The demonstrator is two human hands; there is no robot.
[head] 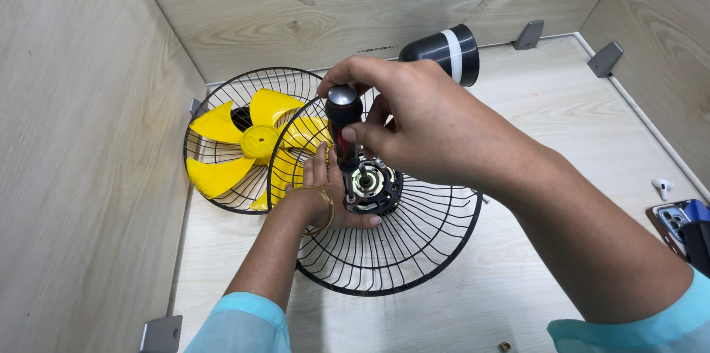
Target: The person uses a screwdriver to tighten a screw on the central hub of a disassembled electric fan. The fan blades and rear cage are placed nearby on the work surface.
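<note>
Two hands (414, 124) over fan motor (372, 184).

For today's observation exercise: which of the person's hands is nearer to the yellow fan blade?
Left. The left hand lies flat on the black wire guard beside the yellow fan blade. The right hand grips the screwdriver farther right, over the motor hub.

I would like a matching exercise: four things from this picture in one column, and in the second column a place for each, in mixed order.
Things:
1. screwdriver
2. yellow fan blade
3. black cylinder with a white band
4. earbud

Places:
a. lying inside the far wire guard
b. at the back wall
c. held upright in the right hand
d. near the table's right edge

Pairs: 1-c, 2-a, 3-b, 4-d
</note>
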